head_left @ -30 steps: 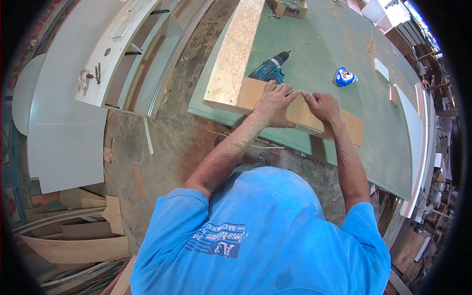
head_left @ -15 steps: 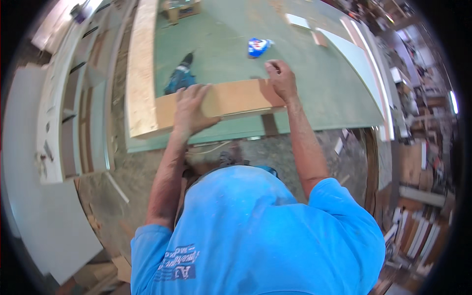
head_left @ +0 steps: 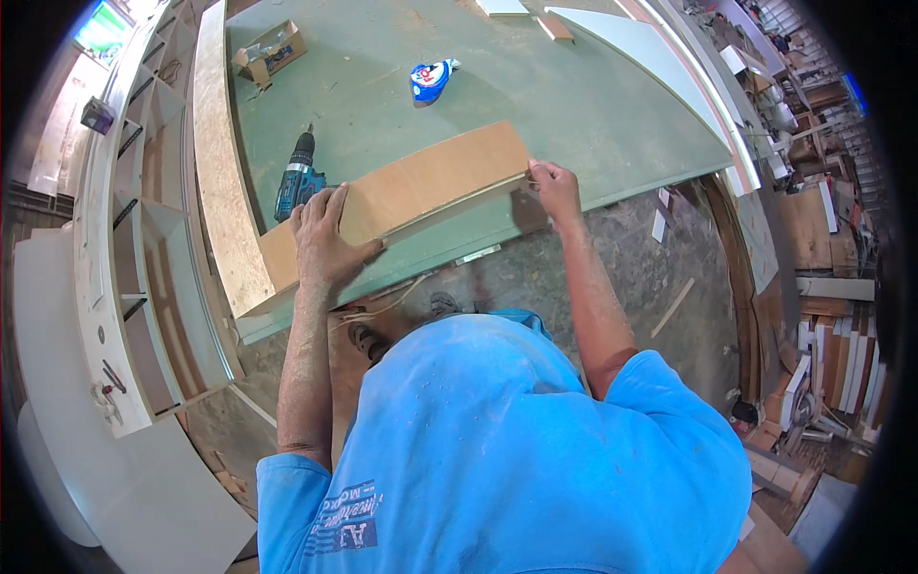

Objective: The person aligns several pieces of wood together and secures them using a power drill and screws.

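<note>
A tan wooden board (head_left: 435, 177) stands across the near part of a green tabletop (head_left: 373, 105). Its left end meets a long pale board (head_left: 222, 182) at a corner. My left hand (head_left: 323, 239) grips the tan board near that joint, fingers over its top and thumb along the near side. At the opposite end, my right hand (head_left: 557, 191) pinches the near corner between thumb and fingers. Just beyond my left fingers lies a teal and black cordless drill (head_left: 299, 179).
A blue and white packet (head_left: 432, 82) and a small open cardboard box (head_left: 271, 55) sit farther back. White panels (head_left: 645, 62) lie at the right. A long shelved cabinet frame (head_left: 143, 258) runs along the left. Scraps litter the floor (head_left: 631, 268).
My right hand has come down from above the board's far side to its near corner. My left hand stays on the board. The view has shifted, so the table things appear farther left.
</note>
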### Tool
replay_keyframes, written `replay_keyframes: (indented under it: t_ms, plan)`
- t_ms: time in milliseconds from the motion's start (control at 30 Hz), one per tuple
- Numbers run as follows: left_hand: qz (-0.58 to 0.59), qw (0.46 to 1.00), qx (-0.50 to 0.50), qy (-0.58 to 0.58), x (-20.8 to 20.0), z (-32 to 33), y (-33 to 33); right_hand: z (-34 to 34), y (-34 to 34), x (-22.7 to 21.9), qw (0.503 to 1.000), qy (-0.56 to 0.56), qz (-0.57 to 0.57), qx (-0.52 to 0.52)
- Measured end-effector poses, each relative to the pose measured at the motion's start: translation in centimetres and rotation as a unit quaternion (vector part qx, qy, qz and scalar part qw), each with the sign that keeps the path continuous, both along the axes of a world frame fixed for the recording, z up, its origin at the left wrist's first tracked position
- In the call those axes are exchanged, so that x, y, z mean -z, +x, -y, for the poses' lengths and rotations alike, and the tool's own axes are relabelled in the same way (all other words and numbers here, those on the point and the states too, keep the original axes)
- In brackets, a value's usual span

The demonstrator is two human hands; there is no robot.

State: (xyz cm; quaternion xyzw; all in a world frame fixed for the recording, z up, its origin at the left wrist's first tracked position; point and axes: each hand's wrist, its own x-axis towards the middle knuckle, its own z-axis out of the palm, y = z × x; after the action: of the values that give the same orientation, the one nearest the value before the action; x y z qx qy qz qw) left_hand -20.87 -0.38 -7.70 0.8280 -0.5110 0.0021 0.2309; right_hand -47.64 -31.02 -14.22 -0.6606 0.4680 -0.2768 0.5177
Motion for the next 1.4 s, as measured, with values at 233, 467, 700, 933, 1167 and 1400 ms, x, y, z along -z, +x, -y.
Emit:
replay_keyframes:
  t_ms: [233, 467, 700, 933, 1167, 1400]
  plan:
    - [-0.022, 0.999, -0.008, -0.021, -1.1, -0.4, 0.0, 0.5, 0.2, 2.3, 0.995, -0.081, -0.056, 0.035]
    - [-0.032, 0.999, -0.023, 0.003, 0.9, -1.5, 0.9, -1.4, 0.9, 0.1, 0.999, -0.053, -0.012, 0.000]
    - [0.009, 0.997, -0.043, 0.067, -0.4, -6.8, 3.1, -0.4, 0.3, 0.6, 0.999, -0.032, -0.018, -0.008]
    - [-0.046, 0.990, -0.129, 0.044, 0.2, -16.0, 5.8, -0.5, 0.5, 0.5, 1.000, -0.004, -0.003, 0.005]
    - [-0.001, 0.992, -0.118, -0.039, 3.3, -17.2, 5.8, -0.6, 0.4, 0.7, 1.000, 0.012, 0.012, 0.024]
    - [0.011, 0.990, -0.119, -0.072, 3.7, -17.3, 5.5, -0.9, 0.7, 0.3, 0.999, 0.016, 0.023, 0.034]
